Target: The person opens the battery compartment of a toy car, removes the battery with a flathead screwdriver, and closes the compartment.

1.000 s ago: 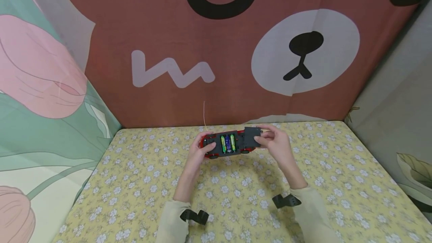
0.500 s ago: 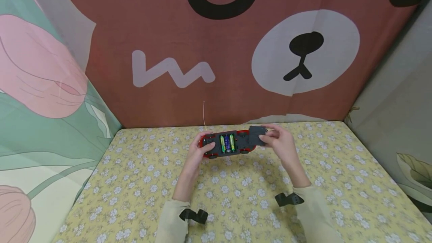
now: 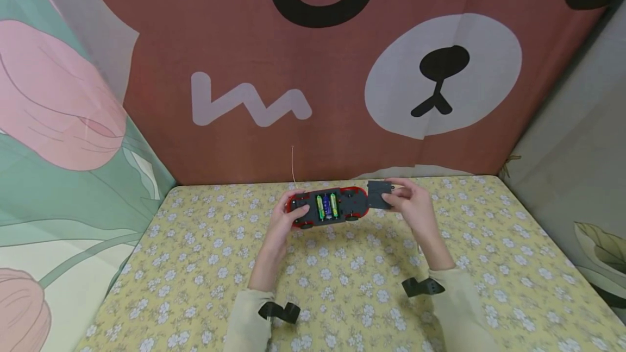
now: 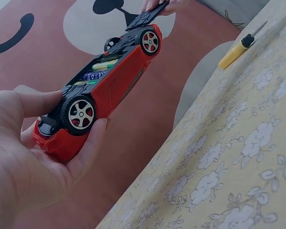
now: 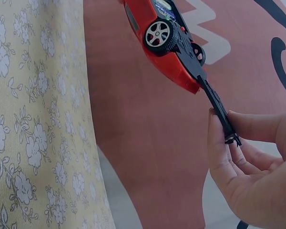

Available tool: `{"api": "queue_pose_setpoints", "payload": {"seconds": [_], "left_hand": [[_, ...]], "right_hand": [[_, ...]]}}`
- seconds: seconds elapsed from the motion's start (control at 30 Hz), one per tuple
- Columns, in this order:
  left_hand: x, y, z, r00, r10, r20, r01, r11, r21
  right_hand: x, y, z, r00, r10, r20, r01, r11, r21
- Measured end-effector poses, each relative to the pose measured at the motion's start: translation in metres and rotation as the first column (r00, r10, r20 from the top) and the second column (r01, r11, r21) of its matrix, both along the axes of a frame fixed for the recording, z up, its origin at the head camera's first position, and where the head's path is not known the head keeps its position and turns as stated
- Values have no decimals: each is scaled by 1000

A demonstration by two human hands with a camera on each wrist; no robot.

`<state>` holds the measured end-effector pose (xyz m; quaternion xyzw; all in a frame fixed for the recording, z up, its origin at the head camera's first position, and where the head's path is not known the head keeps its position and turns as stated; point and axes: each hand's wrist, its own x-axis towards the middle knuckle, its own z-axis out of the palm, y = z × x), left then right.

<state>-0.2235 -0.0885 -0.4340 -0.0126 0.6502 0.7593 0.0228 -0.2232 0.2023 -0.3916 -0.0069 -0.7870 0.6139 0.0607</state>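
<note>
A red toy car (image 3: pixel 353 212) is held upside down above the table, its black underside facing up. My left hand (image 3: pixel 282 221) grips one end, thumb on the underside and fingers around the body. Green and blue batteries (image 3: pixel 327 207) lie side by side in the uncovered battery compartment. Between thumb and fingers, my right hand (image 3: pixel 418 208) pinches a flat black battery cover (image 3: pixel 379 191) by its outer end. The cover's other edge is right at the far end of the car. In the right wrist view, this cover (image 5: pixel 216 106) appears edge-on beside the bumper.
A screwdriver (image 4: pixel 235 53) with a yellow handle lies on the table, largely hidden behind my right forearm in the head view. A thin antenna wire (image 3: pixel 293 167) rises from the car. Behind the flowered tabletop (image 3: pixel 195 265) hangs a brown printed curtain (image 3: pixel 244 151).
My right hand has moved the battery cover to the right, from overlapping the car's underside to its very end. My left hand and the car have shifted slightly left.
</note>
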Motion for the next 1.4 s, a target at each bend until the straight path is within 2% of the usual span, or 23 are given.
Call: {"api": "queue_pose_setpoints", "payload": {"seconds": [0.53,1.07,1.4], "left_hand": [[-1,0,-1,1000,11,16,-11,1000,1],[-2,-1,-3,1000,17,24,-17,1000,-4],[-3,-4,-4,1000,12,29,-13,1000,25]], "right_hand": [[-1,4,-2,1000,-18,5,18,999,35],[-3,7,-4,999,23,24,-24,998,57],[-7,11,-16,997,27,65,-32,997,67]]}}
